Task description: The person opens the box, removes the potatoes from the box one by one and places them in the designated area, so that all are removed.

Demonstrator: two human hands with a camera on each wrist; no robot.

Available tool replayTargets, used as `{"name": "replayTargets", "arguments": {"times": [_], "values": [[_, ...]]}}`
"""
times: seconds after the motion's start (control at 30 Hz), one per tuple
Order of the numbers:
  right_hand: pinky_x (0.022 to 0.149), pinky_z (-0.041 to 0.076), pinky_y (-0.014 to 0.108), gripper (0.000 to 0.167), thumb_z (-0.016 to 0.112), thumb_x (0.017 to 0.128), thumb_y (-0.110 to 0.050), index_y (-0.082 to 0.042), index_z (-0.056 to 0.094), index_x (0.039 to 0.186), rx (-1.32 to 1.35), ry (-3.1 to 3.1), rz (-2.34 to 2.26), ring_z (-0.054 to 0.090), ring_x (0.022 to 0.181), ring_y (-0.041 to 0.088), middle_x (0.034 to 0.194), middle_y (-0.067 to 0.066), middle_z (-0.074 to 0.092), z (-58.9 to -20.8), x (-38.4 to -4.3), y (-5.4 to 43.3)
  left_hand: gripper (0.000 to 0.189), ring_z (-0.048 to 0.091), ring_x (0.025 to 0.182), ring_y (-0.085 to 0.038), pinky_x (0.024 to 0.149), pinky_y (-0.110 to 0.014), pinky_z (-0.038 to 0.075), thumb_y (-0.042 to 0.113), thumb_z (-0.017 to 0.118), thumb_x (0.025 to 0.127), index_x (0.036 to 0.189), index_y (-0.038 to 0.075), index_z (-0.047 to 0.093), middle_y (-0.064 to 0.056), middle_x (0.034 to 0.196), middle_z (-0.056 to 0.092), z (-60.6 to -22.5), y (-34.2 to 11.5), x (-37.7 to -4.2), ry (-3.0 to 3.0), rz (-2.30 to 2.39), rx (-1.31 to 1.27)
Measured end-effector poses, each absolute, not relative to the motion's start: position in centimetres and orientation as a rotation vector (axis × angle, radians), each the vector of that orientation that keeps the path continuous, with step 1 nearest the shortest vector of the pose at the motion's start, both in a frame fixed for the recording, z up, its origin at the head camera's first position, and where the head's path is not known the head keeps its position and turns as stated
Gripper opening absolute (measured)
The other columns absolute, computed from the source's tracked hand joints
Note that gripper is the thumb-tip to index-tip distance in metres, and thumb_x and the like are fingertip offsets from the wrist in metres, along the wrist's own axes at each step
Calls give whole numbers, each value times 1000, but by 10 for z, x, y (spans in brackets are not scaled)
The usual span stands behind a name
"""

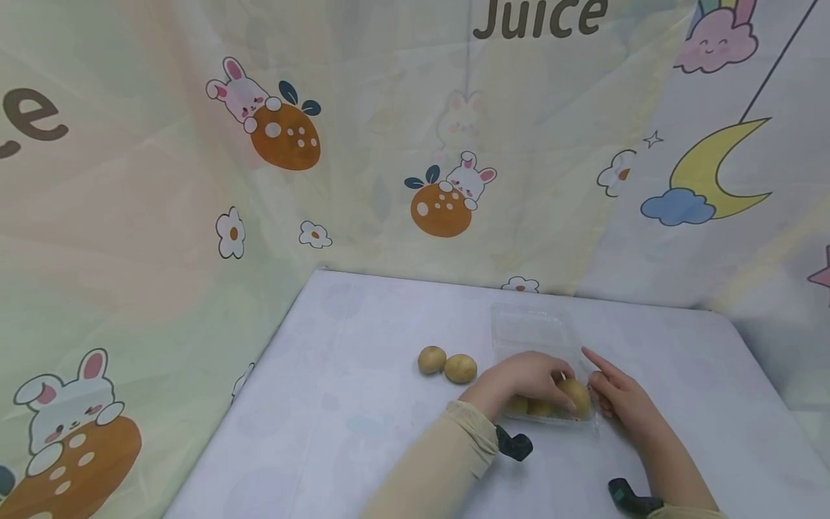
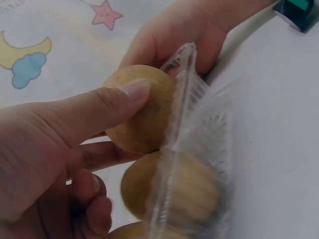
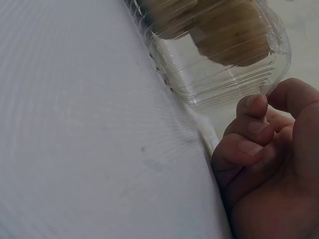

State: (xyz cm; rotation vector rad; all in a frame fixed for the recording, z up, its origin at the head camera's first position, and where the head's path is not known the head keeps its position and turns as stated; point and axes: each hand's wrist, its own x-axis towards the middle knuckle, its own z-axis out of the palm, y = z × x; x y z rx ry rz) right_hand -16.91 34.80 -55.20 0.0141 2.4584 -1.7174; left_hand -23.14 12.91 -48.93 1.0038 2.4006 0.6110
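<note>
My left hand (image 1: 528,375) pinches a potato (image 2: 142,109) between thumb and fingers at the right end of a clear plastic clamshell box (image 1: 573,423). Below it in the left wrist view, another potato (image 2: 169,186) lies inside the box, seen through the wall. More potatoes (image 1: 540,408) show under my left hand, partly covered. At the box's right side, my right hand (image 1: 619,396) holds the rim, its index finger stretched out and its other fingers curled. The right wrist view has those fingertips (image 3: 256,128) against the box's edge (image 3: 266,92).
Two more potatoes, a rounder one (image 1: 431,360) and an oval one (image 1: 460,368), lie on the white-covered table (image 1: 311,404) left of the box. The clear lid (image 1: 532,328) stands open toward the back. Printed cloth (image 1: 363,144) hangs behind the table.
</note>
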Motion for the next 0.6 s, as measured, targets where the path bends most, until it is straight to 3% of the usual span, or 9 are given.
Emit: {"name": "replayTargets", "arguments": {"times": [0.27,0.6], "values": [[57,45,30,57,45,106,-35,-22,27,157,61,2462,-1689,45,58,22,72,0,43,-552,-170,349,45,56,105,2,95,-21,46,53,75,82,123,41,61,21,118,62,-486,118,-237,2422,703,957],[55,44,30,58,47,105,-35,-21,26,158,77,2458,-1695,45,57,21,71,-1,43,-552,-170,348,42,55,97,2,86,-19,46,55,75,81,118,40,62,20,108,61,-476,98,-244,2435,773,965]]}}
